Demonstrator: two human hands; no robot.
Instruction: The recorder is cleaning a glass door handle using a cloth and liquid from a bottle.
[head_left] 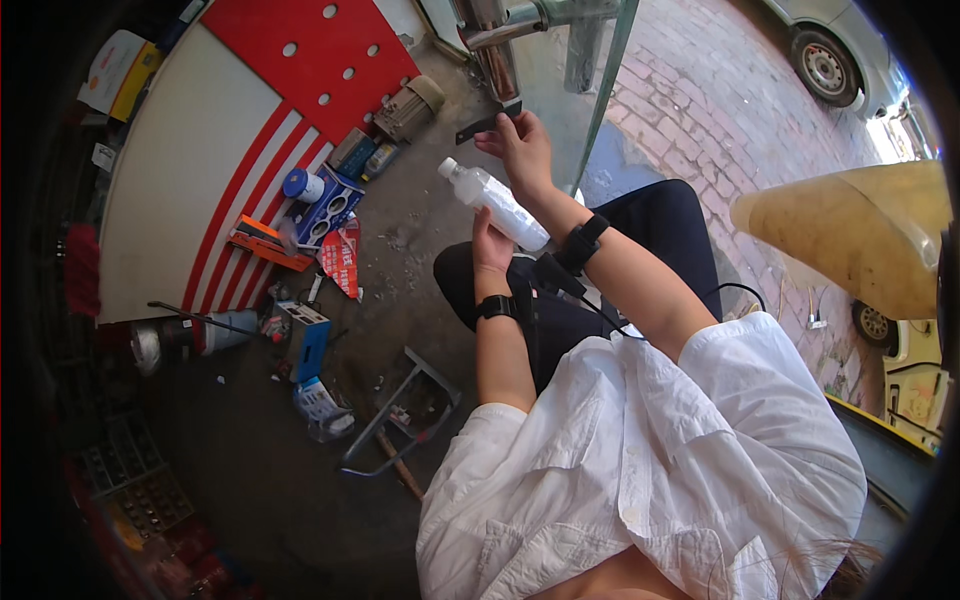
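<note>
A clear plastic bottle (497, 203) with a white cap and whitish contents lies tilted in front of me, its cap end pointing up and left. My left hand (490, 245) is closed around its lower side. Beyond the bottle, my right hand (524, 152) has its fingers bent in a pinch on a flat black strip (478, 130). That strip sits by the lower end of a shiny metal pipe (497, 65); whether the two are joined I cannot tell. Both wrists wear black bands, and a black cable runs from the right one.
A glass panel (600, 90) stands just right of the pipe. Boxes, a blue-lidded tub (303, 185) and a motor-like housing (410, 108) sit left by a red and white panel (240, 130). A metal frame (405, 410) lies on the floor. Vehicles (830, 60) stand outside on brick paving.
</note>
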